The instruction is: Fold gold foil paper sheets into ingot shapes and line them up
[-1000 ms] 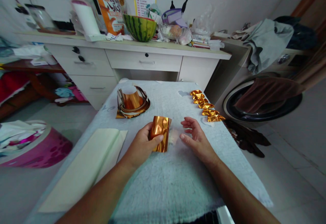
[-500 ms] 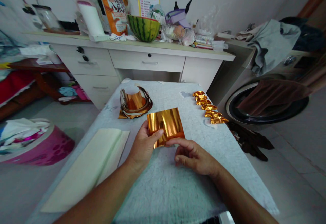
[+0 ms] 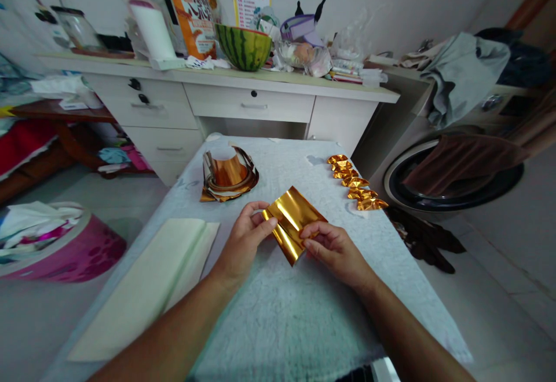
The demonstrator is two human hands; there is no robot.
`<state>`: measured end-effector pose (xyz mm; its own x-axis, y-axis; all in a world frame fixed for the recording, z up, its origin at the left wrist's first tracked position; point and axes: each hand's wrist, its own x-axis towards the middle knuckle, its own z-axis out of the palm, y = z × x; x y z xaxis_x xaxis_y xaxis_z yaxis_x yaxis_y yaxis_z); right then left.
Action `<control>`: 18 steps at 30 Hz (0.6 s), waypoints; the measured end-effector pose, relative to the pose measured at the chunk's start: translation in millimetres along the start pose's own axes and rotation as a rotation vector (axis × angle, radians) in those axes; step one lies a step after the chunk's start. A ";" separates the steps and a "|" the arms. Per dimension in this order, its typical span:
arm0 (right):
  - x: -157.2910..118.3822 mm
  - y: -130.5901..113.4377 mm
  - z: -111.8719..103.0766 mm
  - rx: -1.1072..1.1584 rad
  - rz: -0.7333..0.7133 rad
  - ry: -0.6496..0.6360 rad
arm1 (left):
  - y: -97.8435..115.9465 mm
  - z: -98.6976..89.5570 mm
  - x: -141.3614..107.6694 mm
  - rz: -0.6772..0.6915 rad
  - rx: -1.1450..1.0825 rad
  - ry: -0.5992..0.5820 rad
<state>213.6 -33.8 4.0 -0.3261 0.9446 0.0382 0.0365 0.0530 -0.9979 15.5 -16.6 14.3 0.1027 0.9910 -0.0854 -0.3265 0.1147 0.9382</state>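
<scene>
A shiny gold foil sheet is held up over the cloth-covered table, tilted, with a crease or curl along its lower left side. My left hand pinches its left corner between thumb and fingers. On the right side, my right hand grips the sheet's lower right edge, also between thumb and fingers. Behind and to the left stands a curled stack of gold foil. Several folded gold foil pieces lie in an overlapping row toward the table's right edge.
Folded pale paper lies along the left of the table. A pink bin stands on the floor at left. Behind is a white counter bearing a watermelon half. A washing machine stands at right.
The foil sheet has turned so a corner points toward me, and its lower left side is now bent. My right hand has closed on its edge.
</scene>
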 end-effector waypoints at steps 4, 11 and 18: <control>0.8 -3.7 0.1 -0.145 -0.065 0.008 | 2.6 -10.2 5.2 -0.065 0.124 0.006; 0.7 2.1 -4.0 -0.365 -0.086 0.035 | -2.8 -19.3 9.8 -0.052 0.461 -0.058; 3.5 10.6 -8.1 -0.633 -0.148 0.131 | -5.1 -20.4 9.4 -0.041 0.747 -0.142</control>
<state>220.5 -27.2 -6.0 -0.2543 0.9422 0.2181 0.5614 0.3275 -0.7600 -1.1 -6.4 1.9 0.2374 0.9629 -0.1281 0.3974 0.0240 0.9173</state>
